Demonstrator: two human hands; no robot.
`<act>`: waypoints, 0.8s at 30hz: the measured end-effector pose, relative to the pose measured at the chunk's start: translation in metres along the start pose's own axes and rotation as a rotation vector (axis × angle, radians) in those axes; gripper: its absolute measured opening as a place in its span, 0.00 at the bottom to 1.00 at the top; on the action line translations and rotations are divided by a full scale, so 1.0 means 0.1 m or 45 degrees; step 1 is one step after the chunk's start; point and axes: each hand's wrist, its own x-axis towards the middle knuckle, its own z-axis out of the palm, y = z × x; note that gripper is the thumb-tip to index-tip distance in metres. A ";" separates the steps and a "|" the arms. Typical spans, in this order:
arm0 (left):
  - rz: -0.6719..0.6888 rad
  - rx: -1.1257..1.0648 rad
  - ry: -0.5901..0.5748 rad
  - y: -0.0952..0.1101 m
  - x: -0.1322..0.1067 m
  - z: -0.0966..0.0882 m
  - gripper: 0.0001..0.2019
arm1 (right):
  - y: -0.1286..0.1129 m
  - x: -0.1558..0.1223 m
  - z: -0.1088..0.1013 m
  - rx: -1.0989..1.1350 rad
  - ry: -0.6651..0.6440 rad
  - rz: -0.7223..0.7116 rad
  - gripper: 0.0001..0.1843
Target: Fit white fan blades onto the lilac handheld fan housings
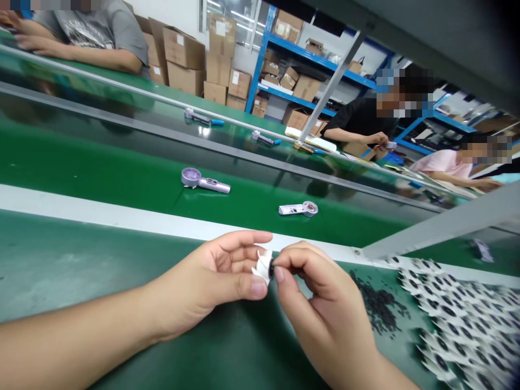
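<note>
My left hand (215,279) grips a small white fan impeller (262,266) between thumb and fingers, just above the green bench. My right hand (325,309) pinches a tiny dark round part (271,269) against the impeller's hub with thumb and forefinger. Both hands meet over the near edge of the bench, in front of the white rail of the conveyor.
A heap of white impellers (459,319) and a scatter of small dark parts (377,303) lie at the right. On the green belt (122,168) lie two purple handheld fan bodies (205,181) (298,209). Other people sit across the line; boxes and blue shelving stand behind.
</note>
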 end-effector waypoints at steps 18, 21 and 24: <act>0.053 0.211 0.315 -0.01 0.07 -0.04 0.21 | 0.28 0.21 -0.06 -0.453 -0.234 -0.063 0.20; 0.009 0.227 0.431 -0.03 0.11 -0.05 0.27 | 0.79 0.71 -0.22 -0.721 -0.210 0.315 0.45; -0.007 0.247 0.467 -0.08 0.16 -0.08 0.33 | 1.27 1.15 -0.39 -0.709 -0.382 0.559 0.43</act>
